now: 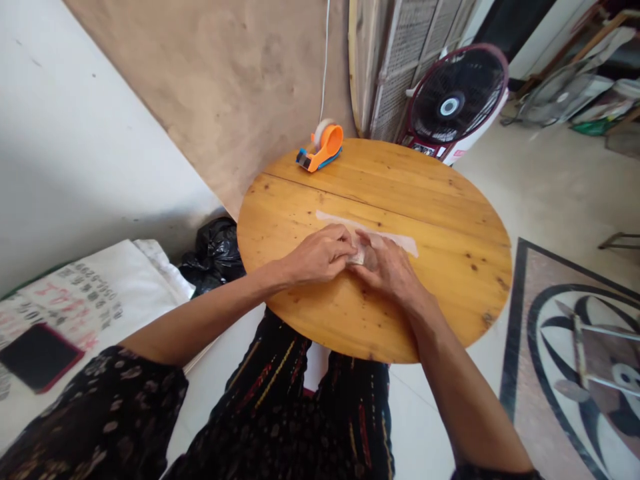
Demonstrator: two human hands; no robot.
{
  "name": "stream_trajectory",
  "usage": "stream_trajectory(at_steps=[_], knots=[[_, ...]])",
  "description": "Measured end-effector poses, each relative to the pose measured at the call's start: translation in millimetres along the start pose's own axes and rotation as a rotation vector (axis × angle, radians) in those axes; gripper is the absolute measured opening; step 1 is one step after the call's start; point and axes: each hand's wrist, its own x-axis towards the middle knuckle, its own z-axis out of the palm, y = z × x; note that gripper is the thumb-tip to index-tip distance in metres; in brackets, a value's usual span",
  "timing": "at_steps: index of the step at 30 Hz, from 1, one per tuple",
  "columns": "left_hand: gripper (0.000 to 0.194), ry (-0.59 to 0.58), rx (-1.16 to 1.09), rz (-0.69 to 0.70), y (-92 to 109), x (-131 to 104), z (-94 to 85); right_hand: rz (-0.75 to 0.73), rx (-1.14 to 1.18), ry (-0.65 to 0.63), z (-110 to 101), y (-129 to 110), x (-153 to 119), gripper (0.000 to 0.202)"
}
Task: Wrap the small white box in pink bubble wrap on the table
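Note:
My left hand [323,253] and my right hand [387,263] meet over the middle of a round wooden table [440,207]. Between their fingertips is a small whitish piece [358,256], partly covered, whose kind I cannot make out. The left fingers pinch its left side, while the right fingers curve around its right side. Just beyond the hands, a pale translucent strip [405,243] lies flat across the wood, partly hidden by the fingers. At the table's far edge stands an orange and blue tape dispenser [330,141] with a roll of tape in it.
A fan [453,100] stands behind the table at the right. Left of the table are a black plastic bag [217,250] and a printed white sack [135,273] with a dark red-edged tablet or phone [40,357] on it. A board [240,80] leans behind.

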Motion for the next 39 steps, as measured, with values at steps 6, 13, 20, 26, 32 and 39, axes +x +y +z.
stream_trajectory(at_steps=[6, 13, 20, 26, 32, 39], knots=[[0.027, 0.1, 0.091, 0.143, -7, -6, 13.2, -0.026, 0.02, 0.01, -1, -1, 1, 0.059], [0.023, 0.283, 0.102, 0.189, -14, -8, 35.8, 0.015, 0.062, -0.143, -18, 6, -3, 0.072], [0.025, 0.209, 0.165, 0.218, -14, -8, 29.2, 0.176, 0.076, -0.024, -57, 4, -18, 0.044], [0.031, 0.106, 0.235, 0.208, -11, -10, 26.0, 0.362, 0.066, 0.119, -48, 7, -39, 0.027], [0.031, 0.094, 0.268, 0.224, -11, -10, 25.7, 0.482, 0.051, 0.191, -25, -2, -51, 0.028], [0.031, 0.023, 0.331, 0.222, -8, -9, 20.5, 0.553, -0.095, 0.217, -20, -3, -53, 0.034]])
